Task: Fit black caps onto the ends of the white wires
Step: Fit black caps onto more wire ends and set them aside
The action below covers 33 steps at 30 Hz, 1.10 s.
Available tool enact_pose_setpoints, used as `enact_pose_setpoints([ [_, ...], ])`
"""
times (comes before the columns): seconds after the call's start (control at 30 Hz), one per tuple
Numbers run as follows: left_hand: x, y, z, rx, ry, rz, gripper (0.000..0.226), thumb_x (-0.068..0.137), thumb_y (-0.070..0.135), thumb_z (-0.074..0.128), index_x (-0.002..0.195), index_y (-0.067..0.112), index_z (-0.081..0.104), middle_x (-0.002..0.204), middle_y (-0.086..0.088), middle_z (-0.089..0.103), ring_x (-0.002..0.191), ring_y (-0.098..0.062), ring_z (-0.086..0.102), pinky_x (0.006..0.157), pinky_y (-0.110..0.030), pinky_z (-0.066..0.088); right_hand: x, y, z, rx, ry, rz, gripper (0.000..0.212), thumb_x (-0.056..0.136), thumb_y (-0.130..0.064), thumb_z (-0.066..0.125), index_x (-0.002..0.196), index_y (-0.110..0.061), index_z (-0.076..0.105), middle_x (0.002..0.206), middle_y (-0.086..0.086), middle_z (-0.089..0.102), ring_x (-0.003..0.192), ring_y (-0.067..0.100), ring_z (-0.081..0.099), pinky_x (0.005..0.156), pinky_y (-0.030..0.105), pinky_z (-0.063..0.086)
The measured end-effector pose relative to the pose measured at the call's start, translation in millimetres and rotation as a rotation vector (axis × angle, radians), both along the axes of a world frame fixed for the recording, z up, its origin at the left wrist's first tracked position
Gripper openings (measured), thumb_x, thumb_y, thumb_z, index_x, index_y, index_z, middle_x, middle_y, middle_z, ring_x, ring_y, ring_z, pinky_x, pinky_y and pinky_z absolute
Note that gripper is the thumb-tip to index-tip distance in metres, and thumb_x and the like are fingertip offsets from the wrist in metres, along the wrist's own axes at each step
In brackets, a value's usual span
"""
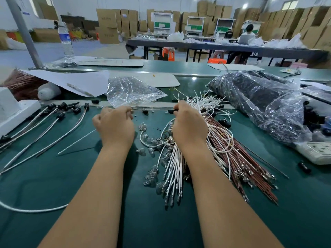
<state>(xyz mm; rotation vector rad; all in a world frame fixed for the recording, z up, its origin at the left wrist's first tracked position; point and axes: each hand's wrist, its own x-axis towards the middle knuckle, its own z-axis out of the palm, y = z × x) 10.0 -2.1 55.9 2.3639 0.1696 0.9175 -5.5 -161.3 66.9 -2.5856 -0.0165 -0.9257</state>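
Head view: both hands work above the green worktop [53, 185]. The left hand [114, 125] pinches a white wire [152, 110] with curled fingers [125, 109]. The right hand [189, 126] grips a black cap [172, 111] at the wire's right end; the wire runs level between the two hands, just above the worktop's far edge. Whether the cap is fully seated cannot be told.

Progress, as judged from the layout:
- Done: several capped wires [53, 119] lie fanned out at left, black caps at their far ends.
- In hand: one wire, cap at its end.
- Left: a large bundle of uncapped white wires [174, 165] lies under and beside the right hand, with brown wires [250, 167] just right of it. Most of the work appears to remain.

Appearance: the white wires are thin, flexible and slightly curved, with small metal terminals at the near ends. The caps are small, dark and roughly cylindrical. Loose caps are scattered near the bundle, and more appear inside a plastic bag [259, 97] at right.
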Motion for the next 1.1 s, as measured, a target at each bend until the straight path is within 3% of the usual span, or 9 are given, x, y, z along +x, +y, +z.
enact_pose_setpoints([
  [0.13, 1.3, 5.6, -3.7, -0.024, 0.091, 0.088, 0.028, 0.093, 0.013, 0.049, 0.108, 0.024, 0.070, 0.103, -0.006, 0.067, 0.114, -0.027, 0.043, 0.096, -0.041, 0.023, 0.5, 2.9, -0.5, -0.031, 0.048, 0.035, 0.017, 0.092, 0.001, 0.052, 0.104, -0.011, 0.056, 0.088, 0.004, 0.066, 0.077, 0.020, 0.059, 0.064, 0.029, 0.043],
  [0.27, 1.3, -14.6, -2.4, 0.050, -0.030, -0.216, 0.025, 0.087, 0.016, 0.060, 0.109, 0.024, 0.070, 0.116, 0.001, 0.065, 0.116, -0.025, 0.043, 0.098, -0.036, 0.026, -2.1, 6.6, -0.1, 0.057, 0.067, 0.201, 0.010, 0.098, -0.010, 0.049, 0.105, -0.011, 0.057, 0.089, 0.003, 0.064, 0.074, 0.017, 0.056, 0.059, 0.027, 0.037],
  [0.37, 1.9, -27.2, -3.9, 0.107, -0.079, -0.391, 0.015, 0.090, 0.016, 0.062, 0.099, 0.015, 0.074, 0.101, -0.002, 0.071, 0.104, -0.027, 0.052, 0.088, -0.035, 0.034, -3.9, 8.1, -1.1, 0.043, 0.059, 0.243, 0.011, 0.098, -0.010, 0.048, 0.104, -0.012, 0.057, 0.088, 0.001, 0.062, 0.073, 0.017, 0.053, 0.055, 0.022, 0.031],
  [0.53, 7.5, -9.0, -8.1, 0.030, 0.032, -0.152, 0.019, 0.094, 0.018, 0.055, 0.097, 0.016, 0.074, 0.095, -0.005, 0.072, 0.100, -0.031, 0.053, 0.082, -0.035, 0.031, -0.4, 1.5, -1.0, 0.031, 0.074, 0.134, 0.012, 0.096, -0.006, 0.050, 0.105, -0.011, 0.057, 0.087, 0.003, 0.065, 0.076, 0.018, 0.055, 0.068, 0.029, 0.042],
  [0.63, 4.3, -11.8, -5.7, -0.004, 0.018, -0.204, 0.021, 0.093, 0.011, 0.054, 0.103, 0.014, 0.072, 0.102, -0.006, 0.071, 0.103, -0.030, 0.057, 0.089, -0.033, 0.039, -1.9, 4.8, -1.4, 0.075, 0.097, 0.191, 0.011, 0.096, -0.006, 0.051, 0.104, -0.009, 0.057, 0.088, 0.006, 0.065, 0.079, 0.020, 0.057, 0.067, 0.031, 0.043],
  [0.77, -6.1, -25.4, 0.8, -0.128, -0.032, -0.479, 0.015, 0.090, 0.007, 0.057, 0.098, 0.012, 0.068, 0.083, -0.005, 0.070, 0.078, -0.020, 0.062, 0.073, -0.026, 0.050, -3.7, 9.4, -1.3, 0.140, 0.104, 0.310, 0.014, 0.097, -0.010, 0.050, 0.106, -0.010, 0.060, 0.095, 0.007, 0.067, 0.085, 0.023, 0.060, 0.072, 0.037, 0.049],
  [0.83, -5.6, -27.1, 0.5, -0.165, -0.015, -0.492, 0.014, 0.090, 0.007, 0.056, 0.095, 0.013, 0.068, 0.076, -0.003, 0.067, 0.071, -0.017, 0.061, 0.067, -0.027, 0.048, -2.9, 8.8, -2.3, 0.163, 0.115, 0.347, 0.016, 0.096, -0.010, 0.050, 0.108, -0.012, 0.061, 0.094, 0.006, 0.067, 0.085, 0.023, 0.061, 0.070, 0.035, 0.049],
  [0.97, -0.8, -21.3, -0.2, -0.307, 0.015, -0.518, 0.014, 0.091, 0.004, 0.057, 0.095, 0.011, 0.069, 0.075, 0.002, 0.065, 0.061, 0.003, 0.056, 0.061, -0.014, 0.045, -1.7, 4.0, -3.6, 0.282, 0.089, 0.356, 0.023, 0.093, -0.008, 0.057, 0.115, -0.015, 0.060, 0.092, -0.001, 0.064, 0.083, 0.015, 0.061, 0.072, 0.031, 0.050],
  [1.1, 0.7, -18.3, 0.8, -0.420, 0.016, -0.533, 0.015, 0.092, 0.004, 0.056, 0.091, 0.015, 0.067, 0.071, 0.002, 0.063, 0.047, 0.004, 0.047, 0.047, -0.007, 0.034, 1.3, -0.5, -3.0, 0.361, 0.001, 0.324, 0.011, 0.090, -0.009, 0.063, 0.100, -0.013, 0.067, 0.085, -0.004, 0.066, 0.079, 0.012, 0.061, 0.073, 0.029, 0.051],
])
